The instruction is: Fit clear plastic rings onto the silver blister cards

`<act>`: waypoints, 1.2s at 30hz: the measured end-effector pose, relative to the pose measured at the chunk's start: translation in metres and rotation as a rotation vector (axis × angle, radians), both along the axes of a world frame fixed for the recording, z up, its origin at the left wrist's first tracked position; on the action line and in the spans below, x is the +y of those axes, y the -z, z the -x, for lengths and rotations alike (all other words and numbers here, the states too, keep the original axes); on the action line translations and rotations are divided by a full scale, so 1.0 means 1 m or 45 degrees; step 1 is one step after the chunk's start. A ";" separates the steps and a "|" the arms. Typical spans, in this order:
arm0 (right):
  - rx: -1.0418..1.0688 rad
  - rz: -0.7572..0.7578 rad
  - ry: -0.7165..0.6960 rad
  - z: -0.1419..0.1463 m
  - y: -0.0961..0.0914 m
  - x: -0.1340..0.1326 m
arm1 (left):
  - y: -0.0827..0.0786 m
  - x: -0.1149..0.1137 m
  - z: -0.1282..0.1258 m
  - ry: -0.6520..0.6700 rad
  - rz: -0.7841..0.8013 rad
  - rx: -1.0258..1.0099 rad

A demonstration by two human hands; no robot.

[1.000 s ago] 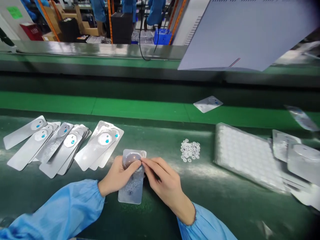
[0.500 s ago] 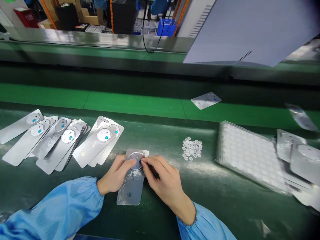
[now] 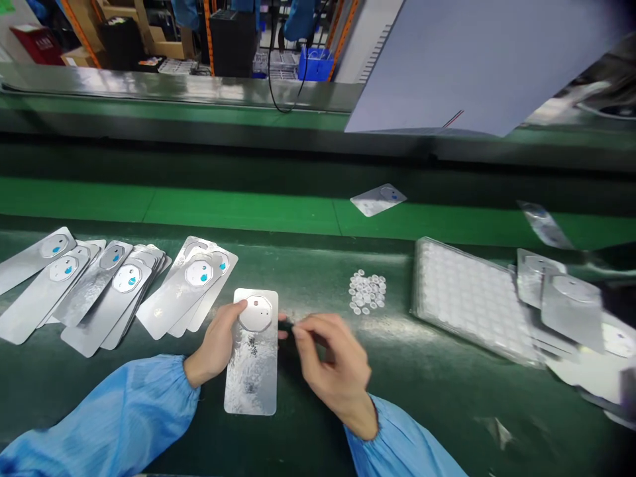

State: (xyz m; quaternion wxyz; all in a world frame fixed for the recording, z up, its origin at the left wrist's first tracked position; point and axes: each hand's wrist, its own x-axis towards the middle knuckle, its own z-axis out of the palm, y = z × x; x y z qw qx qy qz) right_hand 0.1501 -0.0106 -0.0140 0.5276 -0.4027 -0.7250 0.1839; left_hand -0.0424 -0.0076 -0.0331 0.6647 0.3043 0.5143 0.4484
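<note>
R hand [image 3: 330, 361] off silver card [image 3: 251, 371], grip pinched; L hand [image 3: 216, 344] clamps card; discs [image 3: 368, 291] near.

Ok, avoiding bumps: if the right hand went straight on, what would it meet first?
The right hand would probably meet the edge of the silver card under the left hand, though depth is unclear.

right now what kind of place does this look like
Most likely a factory assembly line: a long green conveyor belt runs past, rows of silver cards lie on it, and people in blue smocks stand beyond.
</note>
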 end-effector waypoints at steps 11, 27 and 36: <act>0.007 0.865 1.568 -0.290 0.038 -0.150 | -0.025 0.008 -0.009 -0.028 0.231 -0.204; -0.799 0.130 0.340 -0.120 0.030 0.010 | -0.019 0.006 -0.006 0.003 0.141 -0.193; -0.738 0.104 -0.273 -0.120 0.040 -0.133 | -0.020 0.007 -0.012 -0.122 0.059 -0.258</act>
